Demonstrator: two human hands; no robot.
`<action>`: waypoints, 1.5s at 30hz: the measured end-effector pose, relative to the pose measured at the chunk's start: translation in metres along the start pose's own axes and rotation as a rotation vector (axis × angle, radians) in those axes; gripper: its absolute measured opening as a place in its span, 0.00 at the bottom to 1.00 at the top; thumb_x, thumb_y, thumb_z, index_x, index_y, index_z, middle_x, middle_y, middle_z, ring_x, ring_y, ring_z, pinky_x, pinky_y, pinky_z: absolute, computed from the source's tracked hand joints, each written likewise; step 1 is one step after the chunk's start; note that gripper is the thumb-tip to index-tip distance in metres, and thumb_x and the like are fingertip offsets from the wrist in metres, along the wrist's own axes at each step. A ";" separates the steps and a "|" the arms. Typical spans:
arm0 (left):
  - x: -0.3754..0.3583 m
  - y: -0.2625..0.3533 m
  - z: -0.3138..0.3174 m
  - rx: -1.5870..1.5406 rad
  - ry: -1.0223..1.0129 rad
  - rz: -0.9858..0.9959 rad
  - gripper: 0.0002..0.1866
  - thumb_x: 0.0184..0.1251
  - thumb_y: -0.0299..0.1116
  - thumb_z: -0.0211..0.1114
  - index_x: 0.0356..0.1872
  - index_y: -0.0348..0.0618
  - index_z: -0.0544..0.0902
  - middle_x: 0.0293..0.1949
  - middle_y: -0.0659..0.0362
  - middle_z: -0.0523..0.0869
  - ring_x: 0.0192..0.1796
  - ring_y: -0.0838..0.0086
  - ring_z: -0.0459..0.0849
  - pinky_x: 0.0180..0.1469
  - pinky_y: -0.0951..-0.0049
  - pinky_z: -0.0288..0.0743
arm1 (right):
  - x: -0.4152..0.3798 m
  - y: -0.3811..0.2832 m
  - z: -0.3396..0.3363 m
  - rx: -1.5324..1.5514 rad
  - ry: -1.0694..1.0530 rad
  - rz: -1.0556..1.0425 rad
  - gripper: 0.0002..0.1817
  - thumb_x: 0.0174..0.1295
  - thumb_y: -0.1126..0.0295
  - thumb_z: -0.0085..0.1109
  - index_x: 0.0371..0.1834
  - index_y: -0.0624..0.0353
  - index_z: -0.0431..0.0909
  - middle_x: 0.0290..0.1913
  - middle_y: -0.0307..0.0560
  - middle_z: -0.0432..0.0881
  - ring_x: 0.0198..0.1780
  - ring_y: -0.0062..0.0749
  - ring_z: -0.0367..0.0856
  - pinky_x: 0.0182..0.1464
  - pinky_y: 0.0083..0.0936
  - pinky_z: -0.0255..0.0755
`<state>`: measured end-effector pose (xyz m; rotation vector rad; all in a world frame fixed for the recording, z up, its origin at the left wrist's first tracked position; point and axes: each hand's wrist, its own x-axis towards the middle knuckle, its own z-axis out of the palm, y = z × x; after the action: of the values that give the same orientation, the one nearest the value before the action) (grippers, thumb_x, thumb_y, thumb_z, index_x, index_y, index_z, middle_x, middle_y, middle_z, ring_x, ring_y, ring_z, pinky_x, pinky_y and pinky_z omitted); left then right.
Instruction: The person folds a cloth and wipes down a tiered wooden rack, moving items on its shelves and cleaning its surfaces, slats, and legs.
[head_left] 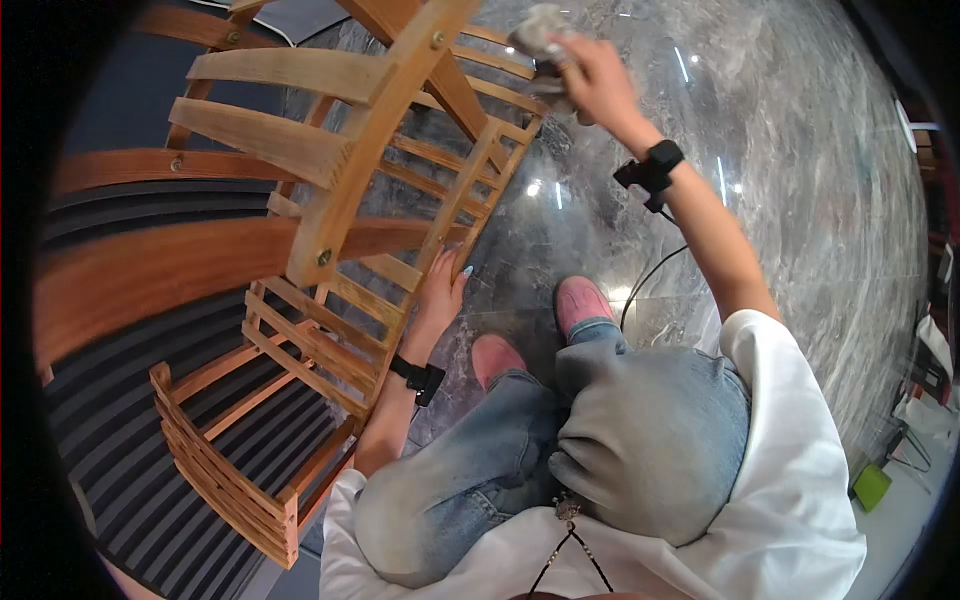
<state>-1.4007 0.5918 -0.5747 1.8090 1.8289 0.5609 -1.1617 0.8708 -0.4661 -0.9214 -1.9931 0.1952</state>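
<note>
A slatted wooden rack stands tilted across the left half of the head view, with bolts in its upper posts. My left hand is closed on its long side rail, thumb on the near side and fingers partly hidden behind the wood. Beyond the rack's far end, my right hand is closed around a crumpled greyish cloth, slightly blurred by motion. The cloth is bunched at the fingertips, close to the rack's upper corner.
Grey marbled floor tiles spread to the right. Dark ribbed panelling lies behind the rack. My pink shoes are close to it. A thin black cable hangs from my right wrist strap. A green object sits far right.
</note>
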 end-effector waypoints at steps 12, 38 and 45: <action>0.046 0.110 0.025 0.002 0.367 0.430 0.20 0.50 0.27 0.60 0.46 0.38 0.69 0.45 0.47 0.70 0.46 0.54 0.70 0.49 0.59 0.65 | -0.058 -0.021 0.081 -0.466 -0.617 -0.226 0.20 0.54 0.60 0.56 0.53 0.33 0.73 0.64 0.34 0.59 0.60 0.46 0.57 0.56 0.55 0.55; 0.114 0.066 0.044 0.042 0.470 0.120 0.26 0.56 0.30 0.60 0.50 0.32 0.56 0.47 0.41 0.60 0.50 0.49 0.62 0.51 0.54 0.58 | 0.053 -0.036 0.066 0.181 -0.113 -0.041 0.17 0.51 0.72 0.52 0.46 0.58 0.75 0.46 0.55 0.77 0.46 0.37 0.75 0.45 0.37 0.69; 0.112 0.055 0.056 -0.019 0.453 0.036 0.38 0.50 0.28 0.61 0.59 0.28 0.49 0.58 0.34 0.56 0.60 0.42 0.58 0.60 0.52 0.55 | 0.017 -0.018 0.203 -0.350 -0.629 -0.291 0.35 0.48 0.42 0.57 0.61 0.37 0.62 0.64 0.40 0.58 0.63 0.42 0.55 0.57 0.55 0.51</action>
<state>-1.3215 0.7023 -0.5922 1.8106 2.0666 1.0692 -1.3367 0.9116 -0.5645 -0.8299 -2.7828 -0.0415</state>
